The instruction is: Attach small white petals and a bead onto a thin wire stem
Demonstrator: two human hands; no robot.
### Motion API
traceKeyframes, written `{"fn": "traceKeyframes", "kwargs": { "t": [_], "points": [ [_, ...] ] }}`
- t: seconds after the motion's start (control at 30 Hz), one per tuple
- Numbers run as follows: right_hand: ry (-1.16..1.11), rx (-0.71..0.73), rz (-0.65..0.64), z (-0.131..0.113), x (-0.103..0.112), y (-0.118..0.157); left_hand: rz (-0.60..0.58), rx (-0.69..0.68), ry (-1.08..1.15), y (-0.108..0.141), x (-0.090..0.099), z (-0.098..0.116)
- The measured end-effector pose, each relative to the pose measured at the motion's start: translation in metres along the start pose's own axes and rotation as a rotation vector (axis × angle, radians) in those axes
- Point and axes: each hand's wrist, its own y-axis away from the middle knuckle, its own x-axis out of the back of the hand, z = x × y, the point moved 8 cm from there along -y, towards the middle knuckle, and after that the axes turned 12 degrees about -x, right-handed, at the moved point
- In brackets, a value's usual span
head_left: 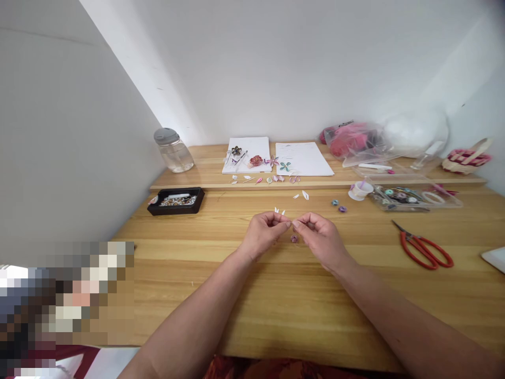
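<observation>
Over the middle of the wooden table, my left hand [261, 232] and my right hand [320, 234] meet almost fingertip to fingertip. Each is closed in a pinch of thumb and fingers. Whatever lies between the fingertips is too small to make out. Small white pointed petals [276, 210] show just behind my left fingers; I cannot tell whether they are held or lie on the table. Just below the fingertips sits a small purple spool [294, 239]. Farther back lie a loose white petal [305, 195], a blue spool [335, 202] and another purple spool [342, 209].
Red-handled scissors [424, 250] lie at right. Behind them are a clear box of spools [410, 197] and a white reel [360, 190]. A black tray of beads [176, 201] and a water bottle [173, 151] stand left. Petals and wire flowers [256, 161] line the raised shelf.
</observation>
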Motion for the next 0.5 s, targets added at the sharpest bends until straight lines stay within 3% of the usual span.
{"fn": "traceKeyframes", "kwargs": {
  "t": [0.5],
  "points": [
    [-0.060, -0.049, -0.033, -0.0052, -0.0039, 0.0031, -0.022, -0.041, 0.010, -0.0020, -0.0015, 0.0024]
  ]
}}
